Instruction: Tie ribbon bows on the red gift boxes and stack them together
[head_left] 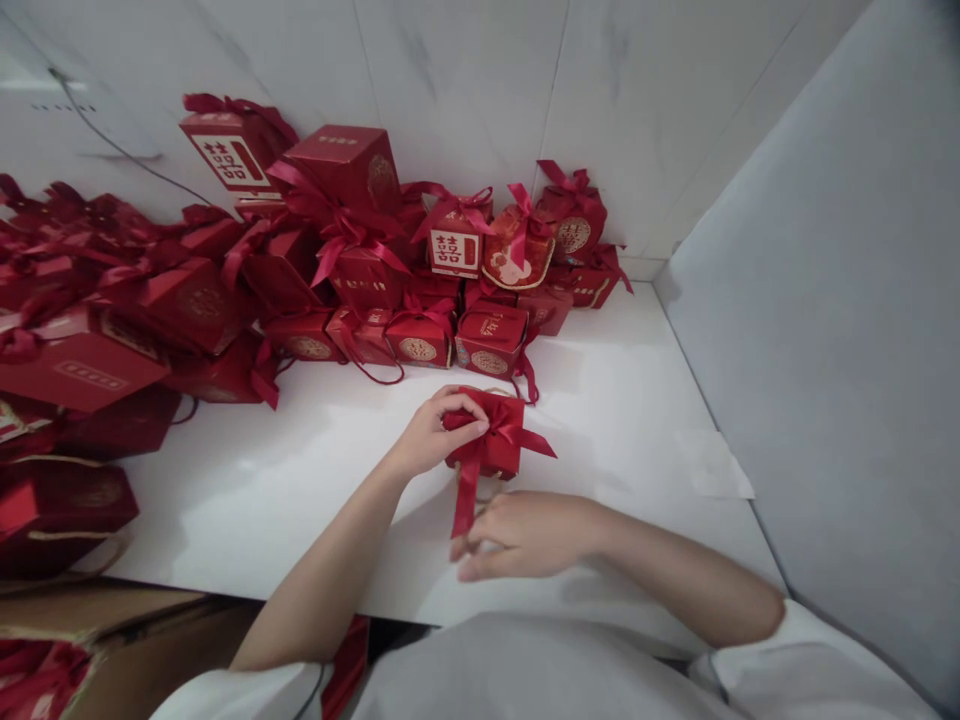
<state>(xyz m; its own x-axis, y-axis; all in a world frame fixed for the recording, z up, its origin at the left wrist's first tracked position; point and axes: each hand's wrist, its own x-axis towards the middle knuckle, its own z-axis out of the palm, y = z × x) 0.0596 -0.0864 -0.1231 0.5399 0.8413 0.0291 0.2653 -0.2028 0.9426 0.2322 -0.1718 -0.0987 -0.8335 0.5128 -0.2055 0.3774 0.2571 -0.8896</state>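
Red box [504,461] sits inside the table's front edge [405,605], room rightward, left grip [435,432] pinching its bow [495,424], right grip [529,533] unclear.

Room rightward over white tabletop [615,400] (barrier of red boxes [364,280] behind)

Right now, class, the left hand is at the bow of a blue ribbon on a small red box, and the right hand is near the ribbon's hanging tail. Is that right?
Not quite: the head view shows the ribbon is red, not blue. The left hand is at its bow on the small red box, the right hand near its hanging tail.
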